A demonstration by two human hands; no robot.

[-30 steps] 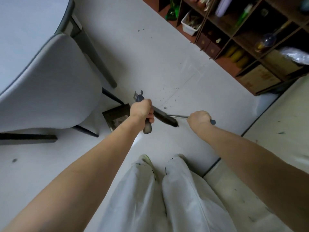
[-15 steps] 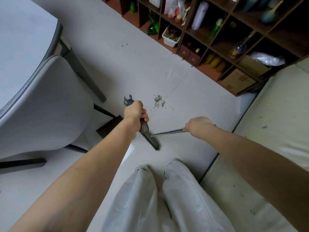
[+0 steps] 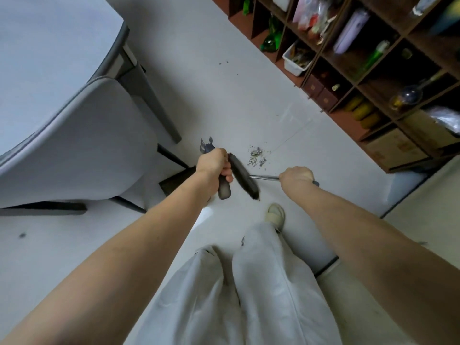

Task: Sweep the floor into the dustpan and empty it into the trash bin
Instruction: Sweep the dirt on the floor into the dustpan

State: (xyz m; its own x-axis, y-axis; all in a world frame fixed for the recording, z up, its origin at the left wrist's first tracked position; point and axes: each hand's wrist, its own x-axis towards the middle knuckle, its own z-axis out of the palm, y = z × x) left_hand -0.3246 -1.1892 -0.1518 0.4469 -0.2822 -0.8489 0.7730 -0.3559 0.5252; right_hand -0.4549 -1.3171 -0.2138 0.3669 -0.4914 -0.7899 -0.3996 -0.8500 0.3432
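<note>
Both hands are gripping handles: left hand (image 3: 213, 162) curling round the dustpan (image 3: 177, 181) handle, right hand (image 3: 296, 176) clamping the broom (image 3: 243, 179), whose head is lying lengthwise between the hands, debris (image 3: 257, 158) just beyond it, nearer the right hand.

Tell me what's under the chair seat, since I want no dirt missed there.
Under the chair seat, dark legs and the dustpan, whose handle the left hand grips, show. The seat hides the floor beneath it.
</note>
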